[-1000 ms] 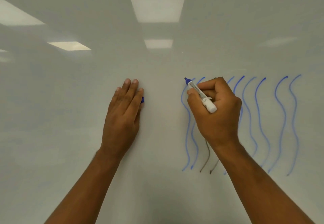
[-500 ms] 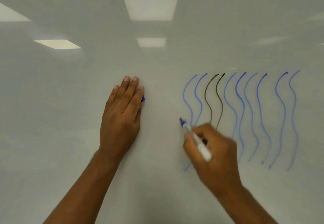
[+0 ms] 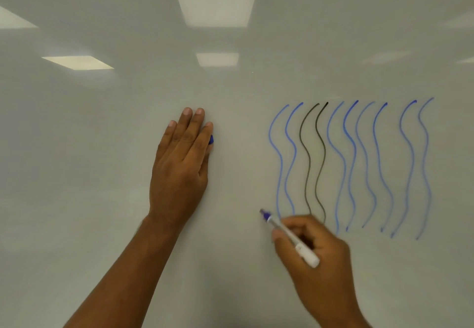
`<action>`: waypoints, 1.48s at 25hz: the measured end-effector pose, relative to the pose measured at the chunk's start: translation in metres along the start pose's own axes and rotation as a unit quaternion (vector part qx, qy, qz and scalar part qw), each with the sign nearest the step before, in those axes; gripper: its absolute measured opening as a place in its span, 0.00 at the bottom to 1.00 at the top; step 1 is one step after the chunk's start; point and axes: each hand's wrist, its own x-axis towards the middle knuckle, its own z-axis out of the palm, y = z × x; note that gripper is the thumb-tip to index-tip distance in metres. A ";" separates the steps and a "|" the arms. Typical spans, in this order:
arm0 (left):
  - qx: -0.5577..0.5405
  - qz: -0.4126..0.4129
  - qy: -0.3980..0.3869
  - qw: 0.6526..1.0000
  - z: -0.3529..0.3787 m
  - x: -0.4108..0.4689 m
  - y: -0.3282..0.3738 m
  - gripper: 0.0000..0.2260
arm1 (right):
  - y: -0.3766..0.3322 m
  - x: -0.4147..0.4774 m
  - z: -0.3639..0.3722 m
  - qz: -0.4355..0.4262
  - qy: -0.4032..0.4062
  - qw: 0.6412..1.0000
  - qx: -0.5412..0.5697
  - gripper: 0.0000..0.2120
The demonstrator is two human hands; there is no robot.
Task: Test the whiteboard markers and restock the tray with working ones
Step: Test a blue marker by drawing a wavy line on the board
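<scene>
At the wavy lines' (image 3: 355, 156) foot, right hand (image 3: 318, 261) grips marker (image 3: 291, 238)

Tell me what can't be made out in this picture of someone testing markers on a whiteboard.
In the head view:
- The blue thing: only its end shows, and the left hand covers the rest.
- The tip of the marker: it is blurred, so contact with the whiteboard is unclear.
- The bottom ends of the leftmost wavy lines: hidden behind the right hand.
- The tray: outside the frame.

Glossy whiteboard (image 3: 102, 199), reflected ceiling lights (image 3: 215, 4) across its top, 8 blue wavy lines (image 3: 355, 150), 2 black wavy lines (image 3: 309, 163) at right
</scene>
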 end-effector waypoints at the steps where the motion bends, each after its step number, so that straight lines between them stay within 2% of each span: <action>1: 0.002 0.000 0.000 1.000 0.000 0.000 0.000 0.16 | -0.012 0.014 -0.002 -0.012 0.031 0.999 0.023 0.06; 3: 0.004 0.003 0.001 1.000 0.000 0.000 0.000 0.17 | -0.037 0.047 -0.005 -0.071 0.079 0.994 0.022 0.06; 6: 0.001 0.001 -0.001 1.000 -0.002 0.001 0.001 0.17 | -0.068 0.099 0.001 -0.132 0.104 0.986 -0.004 0.05; 11: 0.001 -0.004 -0.014 1.000 -0.004 0.002 0.002 0.18 | -0.074 0.136 0.015 -0.186 0.098 0.972 -0.108 0.05; 16: -0.002 -0.005 -0.020 1.000 -0.004 0.001 0.002 0.17 | -0.065 0.107 0.028 -0.263 0.065 0.933 -0.236 0.04; 20: 0.006 -0.007 -0.012 1.000 -0.004 0.001 0.001 0.17 | -0.025 0.049 0.005 -0.237 0.031 0.939 -0.248 0.02; 22: 0.000 -0.004 -0.015 1.000 -0.003 0.001 0.003 0.17 | -0.004 0.012 0.000 -0.248 0.008 0.916 -0.317 0.05; 27: -0.002 -0.002 -0.020 1.000 -0.003 0.001 0.002 0.17 | 0.031 -0.044 0.011 -0.261 -0.031 0.895 -0.360 0.11; 30: -0.013 -0.001 -0.015 1.000 -0.002 0.000 0.000 0.16 | 0.033 -0.048 0.011 -0.232 -0.048 0.914 -0.329 0.05; 33: -0.023 -0.008 -0.016 1.000 -0.003 -0.001 -0.001 0.16 | 0.031 -0.047 0.005 -0.188 -0.048 0.939 -0.283 0.05; 37: -0.054 -0.020 -0.039 0.998 -0.012 0.003 0.003 0.16 | 0.027 -0.051 -0.010 -0.171 -0.041 0.960 -0.218 0.12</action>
